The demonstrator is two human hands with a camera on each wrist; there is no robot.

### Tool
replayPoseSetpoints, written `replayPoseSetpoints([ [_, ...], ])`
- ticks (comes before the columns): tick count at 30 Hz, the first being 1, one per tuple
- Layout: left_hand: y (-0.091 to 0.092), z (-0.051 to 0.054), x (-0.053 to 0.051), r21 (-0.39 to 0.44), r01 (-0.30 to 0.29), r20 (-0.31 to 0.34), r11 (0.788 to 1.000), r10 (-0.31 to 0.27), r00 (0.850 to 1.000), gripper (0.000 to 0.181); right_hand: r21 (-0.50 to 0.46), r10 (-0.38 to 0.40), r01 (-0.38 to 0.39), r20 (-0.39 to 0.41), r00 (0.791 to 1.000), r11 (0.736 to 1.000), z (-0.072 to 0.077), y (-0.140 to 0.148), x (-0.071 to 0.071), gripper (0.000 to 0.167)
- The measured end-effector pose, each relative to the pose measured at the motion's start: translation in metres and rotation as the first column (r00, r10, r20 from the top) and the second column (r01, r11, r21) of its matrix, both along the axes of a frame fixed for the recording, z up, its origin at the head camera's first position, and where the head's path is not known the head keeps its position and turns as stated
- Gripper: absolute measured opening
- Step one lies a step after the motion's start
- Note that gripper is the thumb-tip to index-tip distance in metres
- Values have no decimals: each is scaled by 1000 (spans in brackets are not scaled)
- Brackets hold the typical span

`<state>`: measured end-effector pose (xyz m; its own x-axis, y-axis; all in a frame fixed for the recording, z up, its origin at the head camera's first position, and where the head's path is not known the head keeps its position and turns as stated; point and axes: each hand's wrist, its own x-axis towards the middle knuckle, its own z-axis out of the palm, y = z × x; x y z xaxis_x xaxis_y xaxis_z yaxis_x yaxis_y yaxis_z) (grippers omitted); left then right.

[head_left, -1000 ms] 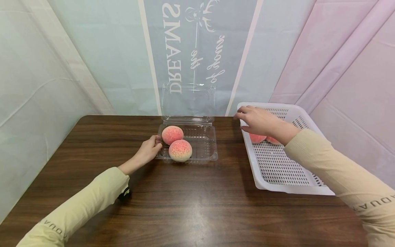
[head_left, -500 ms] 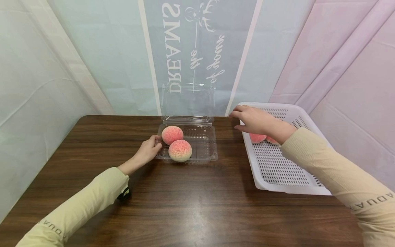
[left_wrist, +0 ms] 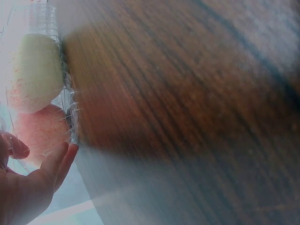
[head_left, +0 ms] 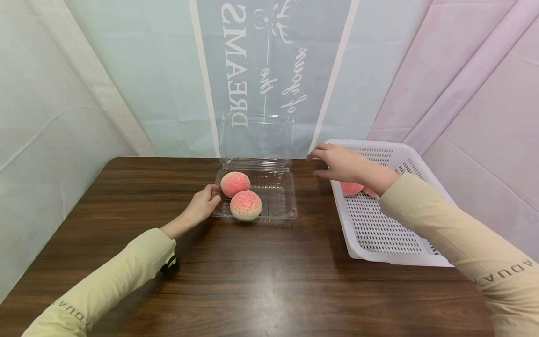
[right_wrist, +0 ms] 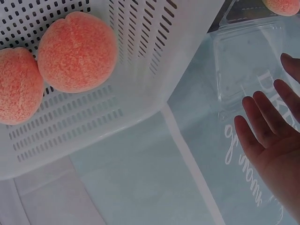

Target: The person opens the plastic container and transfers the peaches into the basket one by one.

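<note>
- Far left, a pale yellow-green left sleeve (head_left: 113, 281) with dark lettering comes in over the brown wood counter (head_left: 252, 290), and there's a bit of something black at the cuff.
- Next up is the left hand (head_left: 199, 206), right at the left edge of a clear plastic box (head_left: 273, 199). Its grip is closed down to a pinch on that edge, thumb on one side and fingers on the other.
- The box sits on the counter, lid (head_left: 257, 138) flipped up and standing at the back.
- Two peaches are in the box, both over on its left side and pretty much up against each other. The far peach (head_left: 235, 184) is mostly pink; the near peach (head_left: 246, 206) goes from speckled pink to pale yellow lower down.
- Behind all that, a backdrop (head_left: 328, 28) with white lettering, "DREAMS" running sideways and flipped.
- Then the right hand (head_left: 343, 163), up over the far left corner of a white basket (head_left: 396, 259). Its grip is loose and wide, fingers spread and pointing left, holding nothing.
- Inside the basket, two more pinkish peaches sit touching, a rounder peach (right_wrist: 77, 51) and another peach (right_wrist: 18, 86) cut off by the right wrist view. From the head view the arm hides part of them.
- Far right, the right sleeve (head_left: 455, 229) crosses over the basket, dark lettering on it too.
</note>
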<state>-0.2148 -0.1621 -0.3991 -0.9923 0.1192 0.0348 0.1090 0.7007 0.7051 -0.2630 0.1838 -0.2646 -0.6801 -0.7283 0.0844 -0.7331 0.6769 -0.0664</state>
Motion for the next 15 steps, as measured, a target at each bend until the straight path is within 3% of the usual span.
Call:
replayPoseSetpoints([
  [15,0,1,0,-1,5,2,1000,-5,1000,39,-60,-11,15,72,997,998,3,-12,2,35],
])
